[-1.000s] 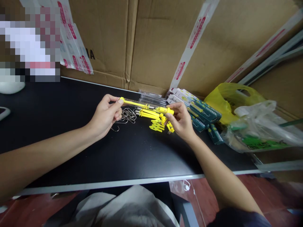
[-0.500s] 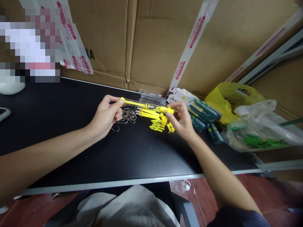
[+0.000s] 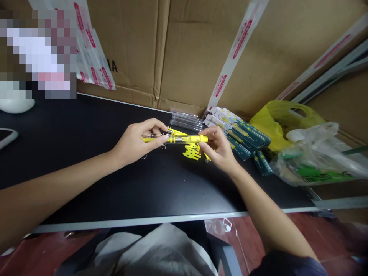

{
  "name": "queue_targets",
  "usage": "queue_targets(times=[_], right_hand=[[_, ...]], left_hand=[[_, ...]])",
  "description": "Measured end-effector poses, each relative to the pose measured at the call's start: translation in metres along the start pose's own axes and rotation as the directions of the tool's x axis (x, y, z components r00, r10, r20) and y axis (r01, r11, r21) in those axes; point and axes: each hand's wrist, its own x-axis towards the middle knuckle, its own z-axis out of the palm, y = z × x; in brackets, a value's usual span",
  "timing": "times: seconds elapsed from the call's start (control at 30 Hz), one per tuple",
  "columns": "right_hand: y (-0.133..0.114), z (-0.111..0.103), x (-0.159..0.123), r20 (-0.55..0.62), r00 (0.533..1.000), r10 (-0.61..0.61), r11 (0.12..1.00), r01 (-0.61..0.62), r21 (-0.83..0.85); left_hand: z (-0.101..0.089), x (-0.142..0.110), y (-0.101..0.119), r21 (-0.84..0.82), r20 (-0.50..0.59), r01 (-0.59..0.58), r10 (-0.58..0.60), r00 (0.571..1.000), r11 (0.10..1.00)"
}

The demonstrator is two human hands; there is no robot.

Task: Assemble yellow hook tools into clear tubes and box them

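Note:
A clear-tubed spring scale (image 3: 178, 139) with yellow inner parts lies level between my two hands, above the table. My left hand (image 3: 137, 138) is closed round its left half, the thumb along the tube near the middle. With thumb and fingers my right hand (image 3: 216, 146) pinches the yellow cap (image 3: 203, 138) at the right end. Behind and below the scale are yellow rods (image 3: 177, 131), partly hidden by it. Several flat yellow pieces (image 3: 192, 151) rest just in front. Metal hooks (image 3: 163, 146) show only partly past my left hand.
Clear empty tubes (image 3: 186, 120) lie at the table's back edge. Printed teal and white boxes (image 3: 244, 134) are stacked to their right. Beyond them sit a yellow plastic bag (image 3: 266, 119) and a clear plastic bag (image 3: 322, 153). Large cardboard (image 3: 189, 53) stands behind the black table (image 3: 138, 191).
My left hand has slid right along the scale, from its far left end to near the middle. The scale has come slightly lower and leveller. My right hand stays at the cap.

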Motion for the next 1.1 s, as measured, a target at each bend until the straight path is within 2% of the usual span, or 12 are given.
queue_targets(times=[0.13, 0.27, 0.47, 0.83, 1.1], right_hand=[[-0.002, 0.003, -0.001, 0.009, 0.997, -0.077, 0.996, 0.077, -0.053], [-0.006, 0.008, -0.004, -0.011, 0.989, -0.147, 0.983, 0.145, -0.109], [-0.013, 0.009, -0.005, -0.025, 0.991, -0.135, 0.991, 0.135, 0.007], [-0.012, 0.005, -0.005, 0.036, 0.999, -0.033, 0.98, 0.026, 0.198], [-0.003, 0.004, -0.004, 0.122, 0.993, -0.003, 0.968, -0.028, 0.249]], left_hand=[[-0.003, 0.003, -0.009, 0.027, 0.058, 0.007, -0.008, 0.998, 1.0], [-0.008, 0.007, -0.022, 0.224, 0.216, -0.16, 0.111, 0.97, 0.961], [-0.01, 0.008, -0.03, 0.281, 0.31, -0.234, 0.142, 0.94, 0.931], [-0.009, 0.007, -0.03, 0.286, 0.277, -0.243, 0.163, 0.947, 0.927], [-0.002, -0.002, -0.024, 0.223, 0.118, -0.159, 0.136, 0.984, 0.962]])
